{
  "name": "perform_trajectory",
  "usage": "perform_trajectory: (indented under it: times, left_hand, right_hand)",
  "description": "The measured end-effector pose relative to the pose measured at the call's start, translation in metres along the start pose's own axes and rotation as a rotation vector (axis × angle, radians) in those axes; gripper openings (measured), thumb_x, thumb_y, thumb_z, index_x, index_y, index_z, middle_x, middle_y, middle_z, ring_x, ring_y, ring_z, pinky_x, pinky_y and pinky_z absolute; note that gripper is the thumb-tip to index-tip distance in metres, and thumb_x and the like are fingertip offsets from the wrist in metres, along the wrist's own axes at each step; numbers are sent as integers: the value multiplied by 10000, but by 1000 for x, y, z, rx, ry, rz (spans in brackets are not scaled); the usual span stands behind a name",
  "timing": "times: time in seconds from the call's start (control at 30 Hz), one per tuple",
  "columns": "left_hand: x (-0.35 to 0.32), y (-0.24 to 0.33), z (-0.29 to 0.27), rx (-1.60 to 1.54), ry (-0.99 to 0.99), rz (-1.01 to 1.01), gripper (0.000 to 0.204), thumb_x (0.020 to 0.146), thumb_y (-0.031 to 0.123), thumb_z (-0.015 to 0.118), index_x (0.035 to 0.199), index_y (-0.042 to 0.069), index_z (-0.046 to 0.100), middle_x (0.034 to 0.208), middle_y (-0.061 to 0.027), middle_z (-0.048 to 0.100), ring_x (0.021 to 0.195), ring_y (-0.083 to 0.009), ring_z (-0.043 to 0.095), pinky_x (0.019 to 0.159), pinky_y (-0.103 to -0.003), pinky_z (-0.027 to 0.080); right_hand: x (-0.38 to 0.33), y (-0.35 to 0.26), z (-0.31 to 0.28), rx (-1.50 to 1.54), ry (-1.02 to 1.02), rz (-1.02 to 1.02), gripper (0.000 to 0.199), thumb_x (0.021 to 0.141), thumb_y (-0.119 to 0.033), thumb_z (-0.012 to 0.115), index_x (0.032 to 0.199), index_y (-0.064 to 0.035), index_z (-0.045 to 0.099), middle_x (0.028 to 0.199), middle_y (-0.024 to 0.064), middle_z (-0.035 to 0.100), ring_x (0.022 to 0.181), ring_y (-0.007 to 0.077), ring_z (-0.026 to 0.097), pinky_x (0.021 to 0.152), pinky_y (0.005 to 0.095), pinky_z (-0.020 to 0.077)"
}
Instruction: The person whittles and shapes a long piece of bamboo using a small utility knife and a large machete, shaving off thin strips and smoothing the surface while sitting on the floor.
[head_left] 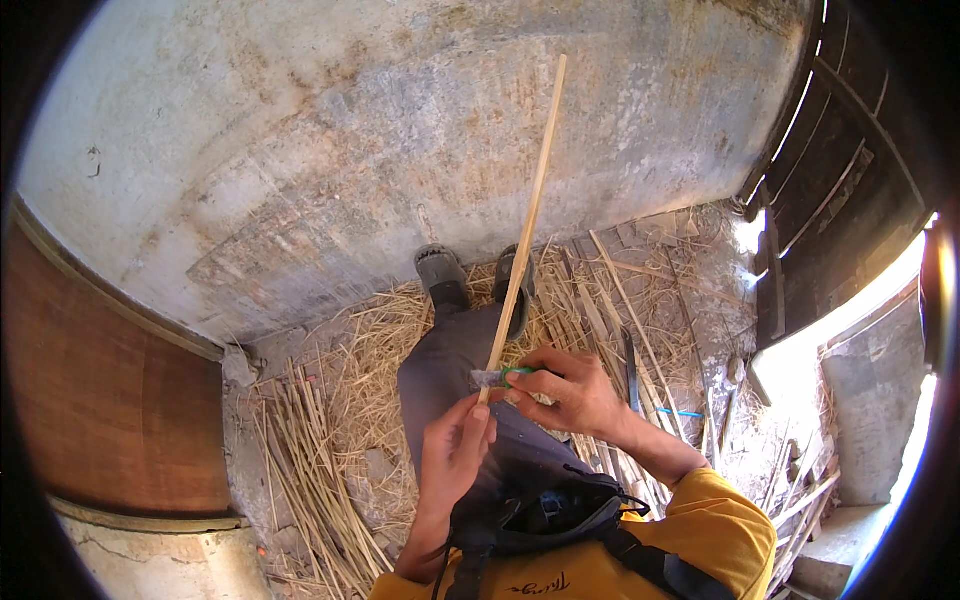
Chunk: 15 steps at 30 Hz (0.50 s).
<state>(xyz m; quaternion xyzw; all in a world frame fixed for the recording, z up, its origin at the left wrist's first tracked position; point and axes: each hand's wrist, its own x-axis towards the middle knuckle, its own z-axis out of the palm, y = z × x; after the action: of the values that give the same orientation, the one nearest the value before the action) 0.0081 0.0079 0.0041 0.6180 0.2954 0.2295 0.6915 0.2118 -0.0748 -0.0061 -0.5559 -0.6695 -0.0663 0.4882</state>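
A long, pale bamboo strip [537,200] slants up and away from me, its far end in front of the wall. Its near end is pinched between the thumb and fingers of my left hand [458,442]. My right hand [572,393] is closed round the green handle of a small knife [487,379]. The knife's short grey blade lies across the strip, touching it just above my left fingertips. Part of the handle is hidden by my right fingers. Both hands are above my dark trousers [440,375].
Curly shavings [375,340] cover the floor round my shoes [440,265]. Thin strips [310,450] lie in a bundle at left, with more strips [610,300] at right. A stained wall [380,150] stands ahead, a brown panel [120,380] at left. An open bag [560,510] hangs at my waist.
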Motion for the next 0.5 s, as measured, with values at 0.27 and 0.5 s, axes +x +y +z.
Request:
perform_trajectory:
  times: [0.27, 0.5]
  left_hand:
    - [0, 0, 2, 27, 50, 16, 310, 1123, 214, 567, 1313, 12, 706, 774, 51, 577, 647, -14, 463, 560, -200, 348]
    - [-3, 2, 5, 19, 51, 14, 316, 1123, 213, 569, 1319, 7, 707, 765, 54, 561, 652, -16, 461, 568, -204, 349]
  right_hand:
    - [-1, -6, 4, -38, 35, 11, 291, 824, -98, 875, 1055, -104, 699, 951, 94, 710, 653, 230, 714, 528, 335, 570]
    - [-2, -7, 4, -116, 106, 57, 242, 819, -134, 870, 1015, -127, 729, 933, 64, 714, 627, 218, 711, 494, 339, 555]
